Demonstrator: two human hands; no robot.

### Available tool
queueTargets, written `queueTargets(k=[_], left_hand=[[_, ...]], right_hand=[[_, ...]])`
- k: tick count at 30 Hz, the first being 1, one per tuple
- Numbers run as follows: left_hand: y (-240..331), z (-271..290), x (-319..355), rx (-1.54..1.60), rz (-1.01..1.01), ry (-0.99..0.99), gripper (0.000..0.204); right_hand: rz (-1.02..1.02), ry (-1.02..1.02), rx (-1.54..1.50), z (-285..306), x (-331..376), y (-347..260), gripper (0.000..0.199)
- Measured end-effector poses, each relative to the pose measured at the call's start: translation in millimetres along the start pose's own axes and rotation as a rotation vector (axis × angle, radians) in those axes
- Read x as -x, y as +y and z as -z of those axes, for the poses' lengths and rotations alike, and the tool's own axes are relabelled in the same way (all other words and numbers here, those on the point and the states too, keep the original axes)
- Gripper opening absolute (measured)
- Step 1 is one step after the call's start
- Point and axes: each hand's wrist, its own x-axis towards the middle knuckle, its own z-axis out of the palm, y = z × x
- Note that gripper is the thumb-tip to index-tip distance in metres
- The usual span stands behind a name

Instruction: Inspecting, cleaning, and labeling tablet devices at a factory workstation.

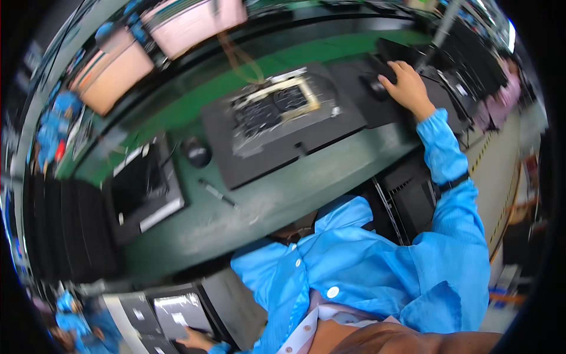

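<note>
My right hand [408,88] reaches to the far right of the green workbench. Its fingers are stretched over a dark surface, and the thumb points to a black computer mouse [374,87] at its left. At the lower left, my left hand [196,340] has its fingers stretched out at the edge of a flat dark panel [181,314] with a shiny top; its fingertips are blurred. Between the hands, on the bench, a black mat [253,171] bears a frame with taped edges [277,112] and dark parts inside.
Left on the bench [265,218] are a second black mouse [196,152], a pen [218,193] and a dark screen-like panel on a board [138,183]. Stacked black trays [71,227] stand at the far left. Pinkish boxes [194,26] are beyond; other people work around.
</note>
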Motion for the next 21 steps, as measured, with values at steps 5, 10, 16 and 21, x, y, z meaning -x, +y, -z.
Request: queueTargets(k=[5,10,16,21], left_hand=[[-50.0,-83.7,-22.3,-0.675,-0.647,-0.05,0.059],[16.6,-56.1,-1.4,-0.489,-0.706,-0.106,0.074],[245.9,26.1,139.2,0.685,-0.583,-0.923,0.026],[335.3,7.6,215.4,1.055,-0.618,-1.87,0.053]], right_hand=[[-0.464,-0.285,0.212,-7.5,-24.0,99.5,0.085],[-0.534,-0.356,0.287,-58.6,-31.4,106.2,0.079],[-0.205,0.066,0.27,-74.6,-27.9,124.3,0.036],[0.18,0.542,-0.195,37.5,-31.6,87.7,0.028]])
